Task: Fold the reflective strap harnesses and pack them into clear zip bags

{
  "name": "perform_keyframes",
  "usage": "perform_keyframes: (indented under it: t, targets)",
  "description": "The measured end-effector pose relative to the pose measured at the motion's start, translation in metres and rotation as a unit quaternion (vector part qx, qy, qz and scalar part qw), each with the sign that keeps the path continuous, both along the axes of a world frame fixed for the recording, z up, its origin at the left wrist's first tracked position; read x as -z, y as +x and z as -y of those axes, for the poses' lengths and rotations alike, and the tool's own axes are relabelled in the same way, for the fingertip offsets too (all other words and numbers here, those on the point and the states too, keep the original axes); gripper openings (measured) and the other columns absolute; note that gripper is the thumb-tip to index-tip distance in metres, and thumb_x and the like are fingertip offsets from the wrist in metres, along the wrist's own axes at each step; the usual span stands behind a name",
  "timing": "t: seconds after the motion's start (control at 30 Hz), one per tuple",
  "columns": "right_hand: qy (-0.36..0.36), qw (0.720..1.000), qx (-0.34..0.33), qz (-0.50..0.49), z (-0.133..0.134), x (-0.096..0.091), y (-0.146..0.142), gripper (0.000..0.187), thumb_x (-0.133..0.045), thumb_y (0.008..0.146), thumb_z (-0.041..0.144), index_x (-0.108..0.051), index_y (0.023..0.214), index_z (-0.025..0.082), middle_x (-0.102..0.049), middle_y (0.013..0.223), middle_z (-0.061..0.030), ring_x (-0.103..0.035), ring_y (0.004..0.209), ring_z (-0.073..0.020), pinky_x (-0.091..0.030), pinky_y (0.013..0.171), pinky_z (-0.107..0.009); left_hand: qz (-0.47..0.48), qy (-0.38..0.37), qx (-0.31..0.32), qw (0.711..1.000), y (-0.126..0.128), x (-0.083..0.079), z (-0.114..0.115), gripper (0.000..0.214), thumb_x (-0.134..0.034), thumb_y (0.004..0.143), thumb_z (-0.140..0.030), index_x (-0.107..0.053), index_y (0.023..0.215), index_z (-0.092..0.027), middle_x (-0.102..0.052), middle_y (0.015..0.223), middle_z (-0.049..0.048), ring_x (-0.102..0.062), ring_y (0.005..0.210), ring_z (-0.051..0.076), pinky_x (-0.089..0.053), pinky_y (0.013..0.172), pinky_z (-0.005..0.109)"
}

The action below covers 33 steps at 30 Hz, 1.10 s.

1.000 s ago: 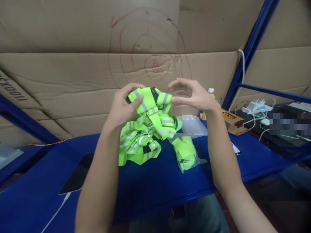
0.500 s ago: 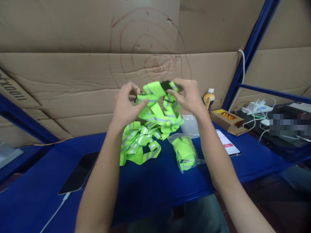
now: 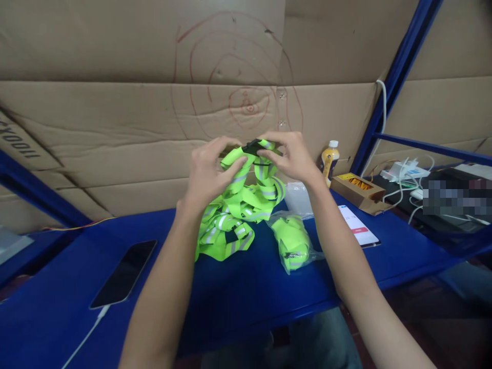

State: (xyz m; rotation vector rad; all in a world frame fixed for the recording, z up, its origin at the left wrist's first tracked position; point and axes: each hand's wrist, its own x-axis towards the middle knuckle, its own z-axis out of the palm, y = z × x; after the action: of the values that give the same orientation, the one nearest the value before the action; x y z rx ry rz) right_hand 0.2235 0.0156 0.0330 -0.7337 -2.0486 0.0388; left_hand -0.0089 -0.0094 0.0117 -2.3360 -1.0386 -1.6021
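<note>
Between my hands hangs a fluorescent yellow-green reflective strap (image 3: 251,200) with grey stripes, its loops drooping over the table. My left hand (image 3: 215,166) pinches one part of it between thumb and fingers. My right hand (image 3: 288,154) grips it beside a black buckle-like piece (image 3: 251,147) at the top. Below and to the left lies a heap of similar reflective straps (image 3: 225,238), partly behind the hanging loops and my left forearm. A clear plastic bag (image 3: 294,243) with a bundled yellow-green strap inside rests to the right of the heap.
On the blue table (image 3: 238,297) a dark phone (image 3: 125,274) with a white cable lies left. A lit phone (image 3: 359,225), an open cardboard box (image 3: 359,192) and a yellow bottle (image 3: 329,159) are right. Cardboard panels (image 3: 134,113) stand behind, and a blue post (image 3: 395,77) rises at right.
My left hand has moved right, closer to my right hand. The held strap hangs lower, and its black piece has shifted slightly left and down.
</note>
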Motion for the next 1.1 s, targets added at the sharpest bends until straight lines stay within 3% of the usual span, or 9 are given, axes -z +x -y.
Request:
perform_keyframes:
  t: [0.2, 0.37, 0.5, 0.57, 0.73, 0.9, 1.0, 1.1]
  targets:
    - [-0.01, 0.993, 0.056, -0.108, -0.016, 0.004, 0.008, 0.043, -0.066, 0.098, 0.062, -0.077, 0.118, 0.025, -0.08, 0.11, -0.0101, -0.071, 0.112, -0.0364, -0.06, 0.101, -0.055, 0.03, 0.02, -0.046, 0.998, -0.01, -0.001, -0.004, 0.029, -0.083, 0.085, -0.046, -0.062, 0.089, -0.025, -0.068, 0.087, 0.0016, -0.062, 0.084, 0.024, -0.053, 0.087, 0.04]
    - [0.006, 0.986, 0.074, -0.147, -0.023, 0.007, 0.002, 0.058, -0.059, 0.1, 0.072, -0.073, 0.127, 0.023, -0.076, 0.121, -0.0131, -0.07, 0.121, -0.0379, -0.061, 0.106, -0.056, -0.028, 0.013, 0.007, 0.999, 0.005, 0.0, -0.001, 0.03, -0.073, 0.093, -0.051, -0.063, 0.082, -0.024, -0.07, 0.097, 0.0058, -0.065, 0.105, 0.029, -0.051, 0.106, 0.05]
    - [-0.002, 0.994, 0.023, -0.104, -0.015, 0.004, -0.012, 0.067, -0.068, 0.092, 0.078, -0.07, 0.132, 0.023, -0.074, 0.13, -0.0119, -0.069, 0.126, -0.0354, -0.061, 0.104, -0.049, 0.13, 0.092, -0.006, 0.987, 0.014, 0.0, -0.001, 0.036, -0.064, 0.104, -0.054, -0.069, 0.125, -0.026, -0.062, 0.143, 0.0117, -0.055, 0.141, 0.032, -0.046, 0.119, 0.054]
    - [-0.019, 0.994, -0.016, -0.109, -0.01, 0.003, -0.018, 0.068, -0.07, 0.091, 0.078, -0.071, 0.13, 0.023, -0.074, 0.129, -0.0116, -0.07, 0.124, -0.0329, -0.061, 0.102, -0.045, 0.154, 0.083, 0.005, 0.985, 0.012, -0.002, -0.002, 0.049, -0.066, 0.102, -0.06, -0.064, 0.138, -0.027, -0.06, 0.151, 0.0106, -0.05, 0.149, 0.033, -0.048, 0.117, 0.052]
    - [-0.059, 0.987, -0.07, -0.134, -0.004, 0.002, -0.017, 0.063, -0.073, 0.089, 0.078, -0.072, 0.122, 0.024, -0.077, 0.12, -0.0113, -0.072, 0.117, -0.0316, -0.062, 0.1, -0.048, 0.088, -0.069, 0.08, 0.991, -0.002, -0.005, -0.003, 0.046, -0.075, 0.093, -0.065, -0.073, 0.11, -0.023, -0.077, 0.108, 0.0063, -0.071, 0.116, 0.031, -0.058, 0.095, 0.042]
    - [-0.075, 0.99, -0.059, -0.107, -0.005, 0.001, -0.007, 0.062, -0.069, 0.092, 0.081, -0.069, 0.119, 0.025, -0.076, 0.117, -0.0109, -0.071, 0.113, -0.0302, -0.063, 0.099, -0.047, 0.12, -0.047, 0.025, 0.991, -0.005, -0.002, -0.009, 0.033, -0.081, 0.089, -0.049, -0.06, 0.087, -0.024, -0.065, 0.084, 0.0004, -0.068, 0.092, 0.023, -0.053, 0.078, 0.035]
    - [-0.061, 0.991, -0.034, -0.117, -0.011, 0.003, -0.004, 0.057, -0.067, 0.095, 0.078, -0.068, 0.116, 0.025, -0.075, 0.113, -0.0107, -0.07, 0.111, -0.0309, -0.062, 0.098, -0.048, 0.177, -0.032, 0.048, 0.983, -0.008, -0.001, -0.02, 0.034, -0.08, 0.084, -0.039, -0.05, 0.08, -0.024, -0.062, 0.084, 0.0011, -0.065, 0.089, 0.021, -0.054, 0.078, 0.035]
    - [-0.047, 0.991, -0.027, -0.126, -0.017, 0.007, -0.004, 0.054, -0.066, 0.095, 0.077, -0.067, 0.11, 0.025, -0.074, 0.107, -0.01, -0.069, 0.106, -0.0308, -0.062, 0.096, -0.048, 0.201, -0.024, 0.103, 0.974, -0.01, 0.0, -0.029, 0.031, -0.077, 0.085, -0.043, -0.053, 0.083, -0.023, -0.069, 0.106, 0.0065, -0.069, 0.106, 0.026, -0.057, 0.093, 0.041]
